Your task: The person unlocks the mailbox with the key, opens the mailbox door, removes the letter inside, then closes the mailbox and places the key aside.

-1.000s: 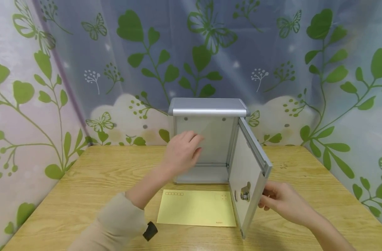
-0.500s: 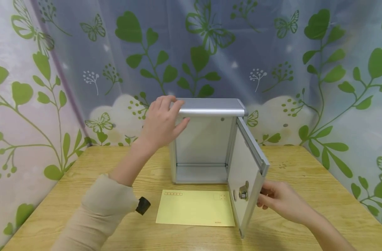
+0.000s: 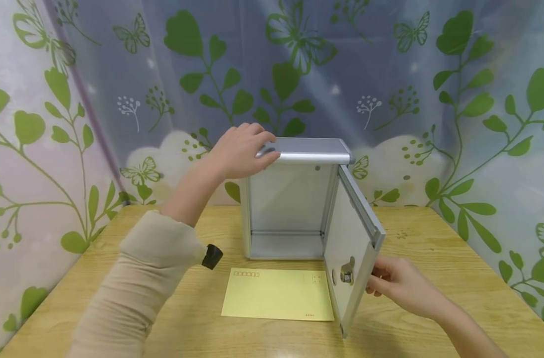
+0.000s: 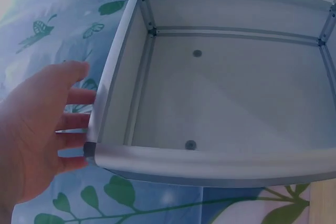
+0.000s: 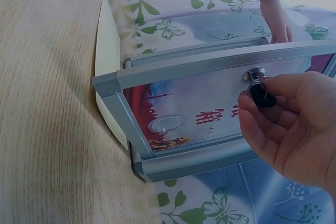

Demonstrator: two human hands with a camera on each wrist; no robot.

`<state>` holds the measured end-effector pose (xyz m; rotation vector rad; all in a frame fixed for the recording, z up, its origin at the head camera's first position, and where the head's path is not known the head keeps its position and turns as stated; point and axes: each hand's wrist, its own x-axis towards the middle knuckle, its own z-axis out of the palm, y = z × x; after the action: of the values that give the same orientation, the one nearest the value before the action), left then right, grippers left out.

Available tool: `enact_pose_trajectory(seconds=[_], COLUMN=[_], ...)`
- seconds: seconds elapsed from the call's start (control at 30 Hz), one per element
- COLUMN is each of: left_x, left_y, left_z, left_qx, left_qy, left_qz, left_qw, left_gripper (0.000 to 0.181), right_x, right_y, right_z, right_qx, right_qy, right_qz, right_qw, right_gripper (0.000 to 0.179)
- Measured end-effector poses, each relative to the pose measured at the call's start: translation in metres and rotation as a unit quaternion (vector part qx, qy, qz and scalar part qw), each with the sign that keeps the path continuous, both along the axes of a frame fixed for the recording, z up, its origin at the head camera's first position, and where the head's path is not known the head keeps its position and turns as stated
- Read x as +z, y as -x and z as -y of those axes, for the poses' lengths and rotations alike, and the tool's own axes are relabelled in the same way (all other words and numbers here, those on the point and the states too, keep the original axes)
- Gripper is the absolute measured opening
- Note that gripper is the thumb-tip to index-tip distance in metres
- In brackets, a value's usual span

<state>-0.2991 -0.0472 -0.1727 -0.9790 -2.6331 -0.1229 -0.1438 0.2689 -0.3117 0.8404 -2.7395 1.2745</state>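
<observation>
A silver-framed, wall-type letter box (image 3: 312, 145) stands upright on the table, its door (image 3: 345, 223) swung out to the right. My left hand (image 3: 242, 151) rests on the box's top left corner, thumb towards the front edge; in the left wrist view the fingers of this hand (image 4: 39, 124) reach out over the box's top (image 4: 107, 77). Between thumb and fingers, my right hand (image 5: 294, 121) pinches a black-headed key (image 5: 258, 94) at the lock (image 5: 254, 73) on the door's printed outer face. The lock's metal cam (image 3: 347, 273) shows inside the door.
A yellow envelope (image 3: 276, 293) lies flat on the wooden table (image 3: 173, 318) in front of the box, its right end next to the door's lower edge. A leaf-patterned curtain (image 3: 133, 89) hangs behind and at both sides. A black strap end (image 3: 212, 256) sticks out by the left sleeve.
My left hand has risen from in front of the box's interior to its top left corner and shifted slightly right along it. My right hand and the door have hardly moved.
</observation>
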Motion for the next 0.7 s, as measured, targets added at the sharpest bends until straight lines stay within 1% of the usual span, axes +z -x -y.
enact_pose_trajectory(seconds=[0.07,0.17,0.27,0.4,0.5,0.7], left_x=[-0.001,-0.004,-0.005,-0.003,-0.002,-0.001], left_y=[0.001,0.002,0.002,0.002,0.003,0.004], left_z=[-0.002,-0.005,-0.007,-0.014,-0.017,-0.017], left_qx=[0.0,0.003,0.008,0.012,0.018,0.028], left_qy=[0.009,0.022,0.04,0.074,0.091,0.08], left_qz=[0.015,0.026,0.017,-0.005,-0.014,-0.007], left_qw=[0.9998,0.9994,0.999,0.9972,0.9956,0.9964], left_gripper=[0.044,0.043,0.042,0.042,0.04,0.04], right_x=[-0.001,-0.001,-0.001,0.0,0.001,0.003], right_y=[0.0,0.001,0.001,0.001,0.001,0.007], right_z=[0.0,0.0,0.0,0.003,0.008,0.024], right_qx=[0.001,-0.001,-0.001,-0.002,-0.001,0.027], right_qy=[0.0,-0.003,-0.006,-0.007,-0.016,-0.025], right_qz=[-0.001,0.004,0.007,0.001,-0.002,0.007], right_qw=[1.0,1.0,1.0,1.0,0.9999,0.9993], right_gripper=[0.011,0.011,0.011,0.011,0.012,0.011])
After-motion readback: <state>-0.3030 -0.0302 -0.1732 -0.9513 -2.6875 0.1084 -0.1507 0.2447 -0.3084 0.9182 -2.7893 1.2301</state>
